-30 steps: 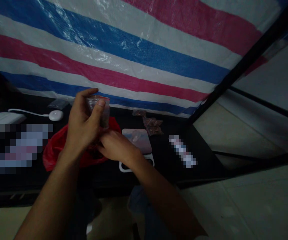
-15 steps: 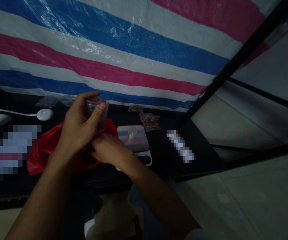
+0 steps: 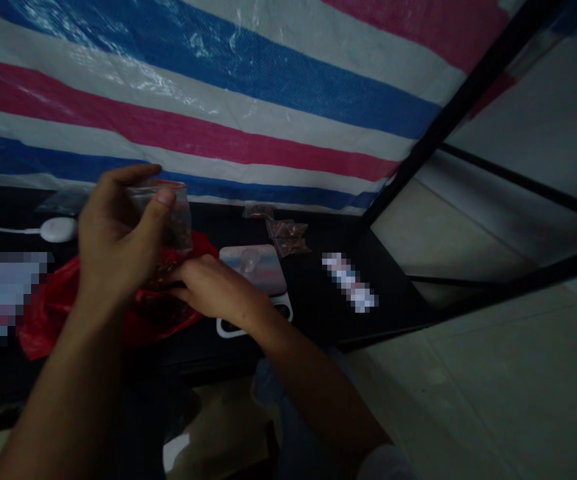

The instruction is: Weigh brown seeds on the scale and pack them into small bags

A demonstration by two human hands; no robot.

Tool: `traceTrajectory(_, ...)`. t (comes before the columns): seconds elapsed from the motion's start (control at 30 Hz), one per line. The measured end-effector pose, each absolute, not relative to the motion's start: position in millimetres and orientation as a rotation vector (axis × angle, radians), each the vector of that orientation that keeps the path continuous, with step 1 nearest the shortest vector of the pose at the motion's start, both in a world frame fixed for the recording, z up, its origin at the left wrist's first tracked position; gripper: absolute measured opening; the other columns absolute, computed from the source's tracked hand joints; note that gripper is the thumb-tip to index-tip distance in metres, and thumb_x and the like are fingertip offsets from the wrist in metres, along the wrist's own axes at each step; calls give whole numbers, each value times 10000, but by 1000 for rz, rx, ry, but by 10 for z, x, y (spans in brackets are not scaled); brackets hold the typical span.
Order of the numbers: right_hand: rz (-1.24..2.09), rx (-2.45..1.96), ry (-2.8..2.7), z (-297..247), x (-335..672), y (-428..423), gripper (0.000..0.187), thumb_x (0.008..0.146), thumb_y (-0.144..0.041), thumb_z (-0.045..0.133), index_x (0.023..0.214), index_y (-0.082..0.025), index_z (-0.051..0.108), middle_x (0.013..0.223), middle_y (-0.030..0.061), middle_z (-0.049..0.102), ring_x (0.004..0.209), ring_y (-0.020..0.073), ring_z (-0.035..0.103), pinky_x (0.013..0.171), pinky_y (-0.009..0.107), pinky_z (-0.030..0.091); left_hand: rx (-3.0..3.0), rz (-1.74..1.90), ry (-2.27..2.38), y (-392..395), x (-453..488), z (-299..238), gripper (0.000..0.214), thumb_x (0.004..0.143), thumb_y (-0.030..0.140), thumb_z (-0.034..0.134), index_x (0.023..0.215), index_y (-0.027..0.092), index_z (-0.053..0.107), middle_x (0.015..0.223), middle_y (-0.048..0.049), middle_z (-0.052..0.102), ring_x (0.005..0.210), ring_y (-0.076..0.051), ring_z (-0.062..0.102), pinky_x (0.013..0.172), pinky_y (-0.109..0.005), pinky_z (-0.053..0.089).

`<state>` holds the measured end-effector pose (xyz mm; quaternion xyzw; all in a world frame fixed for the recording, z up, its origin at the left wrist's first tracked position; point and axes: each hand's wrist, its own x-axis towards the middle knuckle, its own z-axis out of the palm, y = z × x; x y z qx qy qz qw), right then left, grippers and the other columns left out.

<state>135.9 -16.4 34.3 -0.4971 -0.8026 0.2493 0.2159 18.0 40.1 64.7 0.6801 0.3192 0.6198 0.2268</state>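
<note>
My left hand (image 3: 113, 247) is raised over the black table (image 3: 318, 313) and pinches a small clear zip bag (image 3: 175, 217) by its red-edged top, thumb in front. My right hand (image 3: 211, 287) lies lower, with curled fingers reaching into an open red plastic bag (image 3: 53, 313) that holds small brownish pieces; what its fingers grip is hidden. A small digital scale (image 3: 263, 277) with a little clear cup (image 3: 249, 260) on its plate stands right beside my right hand.
Several small filled clear bags (image 3: 288, 237) lie behind the scale near the striped tarpaulin (image 3: 248, 100). A white round device (image 3: 58, 229) with a cable sits at the far left. The table's edge and a black frame post (image 3: 448, 120) are to the right, tiled floor beyond.
The view has swung rightward, so everything sits further left in the picture. My left hand keeps hold of the clear bag; my right hand stays in the red bag.
</note>
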Motion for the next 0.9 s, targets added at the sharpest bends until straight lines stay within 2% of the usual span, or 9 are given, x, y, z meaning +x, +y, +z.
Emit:
traceTrajectory(0.17, 665, -1274, -2296, 480, 1524, -230, 160, 983, -160, 635, 1042, -198, 779, 1143, 18, 792, 1122, 166, 712, 980, 232, 481, 1812, 1756, 917, 403, 99, 671, 695, 803, 666, 716, 1333, 225, 626, 1151, -60, 740, 942, -233, 721, 921, -551, 571)
traceTrajectory(0.37, 706, -1382, -2123, 728, 1843, -405, 189, 960, -132, 664, 1084, -183, 796, 1136, 64, 790, 1045, 163, 727, 935, 261, 506, 1823, 1666, 915, 430, 112, 629, 750, 795, 752, 689, 1329, 230, 615, 1158, -71, 749, 918, -213, 706, 878, -496, 593)
traceTrajectory(0.47, 689, -1395, -2066, 838, 2049, -493, 197, 938, -120, 679, 1073, -191, 804, 1114, 58, 798, 1028, 173, 730, 914, 279, 529, 1837, 1643, 875, 424, 149, 625, 741, 798, 714, 720, 1332, 212, 610, 1164, -97, 754, 922, -225, 711, 851, -468, 600)
traceTrajectory(0.57, 612, -1522, -1996, 936, 2245, -565, 193, 913, -113, 697, 1044, -192, 815, 1042, 61, 812, 954, 192, 746, 872, 310, 552, 1830, 1634, 814, 395, 205, 619, 626, 857, 581, 733, 1323, 181, 613, 1161, -119, 756, 977, -240, 719, 871, -436, 591)
traceTrajectory(0.7, 529, -1662, -1955, 1005, 2381, -602, 190, 893, -90, 711, 1016, -182, 822, 1010, 70, 817, 914, 201, 753, 848, 323, 556, 1859, 1607, 797, 388, 338, 562, 456, 906, 397, 711, 1305, 194, 625, 1174, -80, 749, 1062, -236, 707, 958, -416, 560)
traceTrajectory(0.9, 540, -1743, -1988, 983, 2354, -544, 222, 888, -46, 684, 989, -189, 821, 1011, 69, 819, 942, 195, 760, 864, 304, 553, 2033, 1424, 871, 470, 576, 500, 459, 878, 361, 709, 1297, 191, 630, 1267, -88, 723, 1174, -268, 673, 1033, -410, 525)
